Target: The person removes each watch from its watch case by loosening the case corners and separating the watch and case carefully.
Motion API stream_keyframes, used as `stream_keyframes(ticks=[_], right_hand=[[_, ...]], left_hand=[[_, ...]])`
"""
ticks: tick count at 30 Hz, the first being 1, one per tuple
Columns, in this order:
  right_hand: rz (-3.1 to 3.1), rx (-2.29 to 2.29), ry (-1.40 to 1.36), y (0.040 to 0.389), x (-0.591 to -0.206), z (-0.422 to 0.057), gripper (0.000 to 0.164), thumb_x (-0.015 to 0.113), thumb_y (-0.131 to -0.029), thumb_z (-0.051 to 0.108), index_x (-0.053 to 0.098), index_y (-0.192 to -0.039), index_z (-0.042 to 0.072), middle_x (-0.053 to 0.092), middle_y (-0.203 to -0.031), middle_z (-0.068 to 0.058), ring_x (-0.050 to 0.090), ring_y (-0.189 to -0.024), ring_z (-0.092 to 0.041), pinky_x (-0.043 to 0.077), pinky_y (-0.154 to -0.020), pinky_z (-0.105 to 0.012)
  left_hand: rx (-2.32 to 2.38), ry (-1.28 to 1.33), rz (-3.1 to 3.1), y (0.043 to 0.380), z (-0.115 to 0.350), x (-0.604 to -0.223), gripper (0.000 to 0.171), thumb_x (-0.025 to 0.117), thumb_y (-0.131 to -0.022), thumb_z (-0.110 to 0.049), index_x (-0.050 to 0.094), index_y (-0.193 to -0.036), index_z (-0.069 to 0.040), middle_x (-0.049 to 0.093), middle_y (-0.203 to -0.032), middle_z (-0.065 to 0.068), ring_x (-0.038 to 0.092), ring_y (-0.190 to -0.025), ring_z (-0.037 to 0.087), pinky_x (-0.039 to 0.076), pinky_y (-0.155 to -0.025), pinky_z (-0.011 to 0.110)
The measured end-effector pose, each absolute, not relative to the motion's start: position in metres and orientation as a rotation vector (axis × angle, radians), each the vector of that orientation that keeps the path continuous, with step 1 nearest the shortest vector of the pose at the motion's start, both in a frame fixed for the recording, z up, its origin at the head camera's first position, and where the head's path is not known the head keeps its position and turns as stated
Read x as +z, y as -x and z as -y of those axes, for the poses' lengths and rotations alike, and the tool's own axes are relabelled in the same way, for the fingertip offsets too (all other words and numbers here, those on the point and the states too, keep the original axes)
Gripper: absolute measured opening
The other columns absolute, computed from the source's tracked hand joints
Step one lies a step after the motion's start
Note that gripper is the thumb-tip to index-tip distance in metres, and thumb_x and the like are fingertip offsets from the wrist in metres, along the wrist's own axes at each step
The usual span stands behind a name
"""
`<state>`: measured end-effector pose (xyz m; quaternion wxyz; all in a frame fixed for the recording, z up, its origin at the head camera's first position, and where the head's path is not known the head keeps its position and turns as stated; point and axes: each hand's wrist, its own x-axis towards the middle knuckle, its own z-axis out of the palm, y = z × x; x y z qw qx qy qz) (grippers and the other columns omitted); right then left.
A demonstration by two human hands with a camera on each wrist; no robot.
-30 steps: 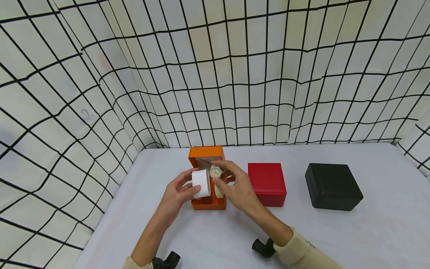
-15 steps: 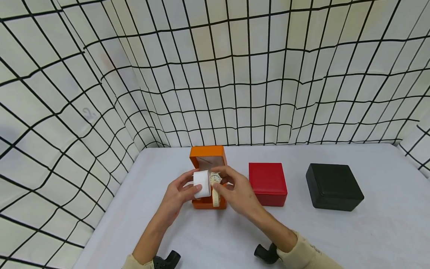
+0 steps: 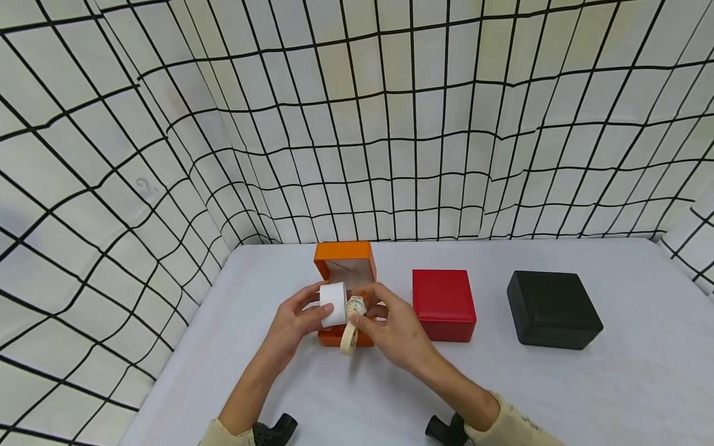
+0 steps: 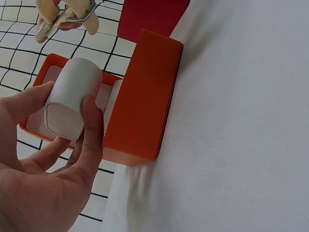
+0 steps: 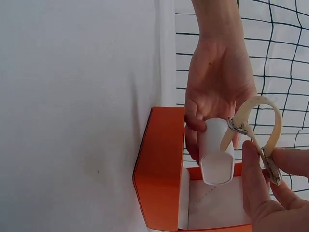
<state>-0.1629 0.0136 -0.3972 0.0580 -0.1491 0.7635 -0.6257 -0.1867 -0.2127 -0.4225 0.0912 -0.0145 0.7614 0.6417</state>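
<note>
My left hand (image 3: 292,322) holds a white watch cushion (image 3: 332,303), a short rounded roll, between thumb and fingers. Close on its right, my right hand (image 3: 401,325) pinches a wristwatch (image 3: 355,307) with a cream strap by its case. The strap (image 5: 276,128) bends into a loop with a silver buckle in the right wrist view, and its dial faces up in the head view. Both things are held over an orange watch box (image 3: 344,250) with its lid raised. The pale lining (image 5: 212,205) of the box shows below the cushion in the right wrist view.
A closed red box (image 3: 444,300) stands to the right of the orange one, and a closed black box (image 3: 554,310) farther right. White cloth (image 3: 641,384) covers the table. A black wire grid (image 3: 413,155) rises behind and at the sides.
The wristwatch has come down and toward the person, and its strap has swung out in front of the orange box. My left hand holds the cushion nearly still throughout.
</note>
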Motion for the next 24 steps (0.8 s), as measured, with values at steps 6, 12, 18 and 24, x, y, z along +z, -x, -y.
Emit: stream_keyframes(ticks=[6, 12, 18, 24], right_hand=[[-2.352, -1.864, 0.494, 0.158, -0.398, -0.012, 0.037, 0.076, -0.095, 0.015, 0.064, -0.131, 0.017, 0.067, -0.109, -0.006, 0.066, -0.095, -0.017, 0.06, -0.08, -0.026], [-2.321, -1.855, 0.548, 0.153, -0.399, -0.011, 0.035, 0.076, -0.096, 0.017, 0.064, -0.129, 0.015, 0.069, -0.106, -0.006, 0.067, -0.092, -0.017, 0.059, -0.078, -0.024], [-2.226, -1.866, 0.535, 0.15, -0.4, -0.01, 0.039, 0.076, -0.096, 0.017, 0.063, -0.132, 0.01, 0.066, -0.108, -0.01, 0.069, -0.089, -0.018, 0.061, -0.075, -0.021], [-2.187, -1.868, 0.512, 0.148, -0.403, -0.009, 0.041, 0.076, -0.095, 0.015, 0.062, -0.133, 0.009, 0.067, -0.109, -0.011, 0.071, -0.087, -0.018, 0.063, -0.077, -0.025]], left_hand=[[1.907, 0.027, -2.272, 0.187, 0.213, -0.426, 0.055, 0.069, -0.1, -0.025, 0.052, -0.151, -0.016, 0.053, -0.146, 0.016, 0.059, -0.114, 0.022, 0.059, -0.089, 0.022], [1.885, 0.035, -2.306, 0.186, 0.213, -0.428, 0.058, 0.071, -0.099, -0.027, 0.051, -0.152, -0.016, 0.054, -0.145, 0.016, 0.06, -0.114, 0.021, 0.058, -0.09, 0.022], [1.896, 0.039, -2.316, 0.188, 0.212, -0.431, 0.063, 0.073, -0.097, -0.028, 0.049, -0.154, -0.021, 0.058, -0.143, 0.016, 0.066, -0.114, 0.021, 0.059, -0.089, 0.025], [1.899, 0.047, -2.32, 0.188, 0.211, -0.431, 0.062, 0.075, -0.095, -0.028, 0.05, -0.151, -0.022, 0.06, -0.143, 0.016, 0.067, -0.115, 0.022, 0.06, -0.091, 0.029]])
